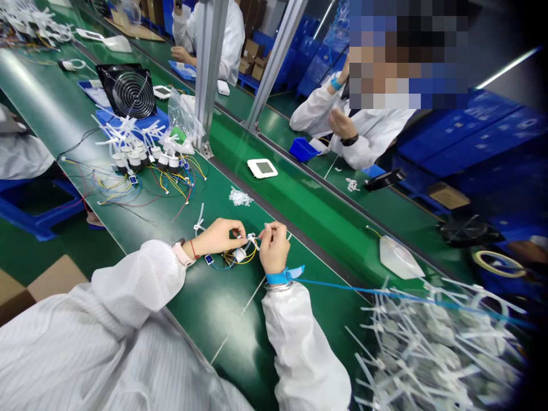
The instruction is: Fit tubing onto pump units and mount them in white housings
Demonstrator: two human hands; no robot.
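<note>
wire bundle (pixel 238 257) with its small white part lies on the green table (pixel 222 319) right in front of the person, between the two hands and just under them. a white tie (pixel 252 236) sits across the top of the yellow and blue wires. it looks wrapped around them, but whether it is pulled tight is too small to tell, so this piece seems to be in mid-work.

to the right, a blurred pile (pixel 428 348) of similar white parts has long tie tails sticking out, and these look finished. farther up the table on the left, a group (pixel 145 161) of white parts stands with its coloured wires spread loose, which looks like work left to do. a small heap of white bits (pixel 240 197) lies between that group and the hands.

left hand (pixel 216 237) comes in from the left with the wrist low to the table, a watch (pixel 182 252) on it, and the fingers (pixel 237 227) curled in and pinched on the tie's near end. right hand (pixel 274 248) faces it, knuckles up, a blue strap (pixel 282 277) at the wrist, its fingers (pixel 268 228) pinching the tie's other end. the two hands are almost touching above the bundle.
</note>
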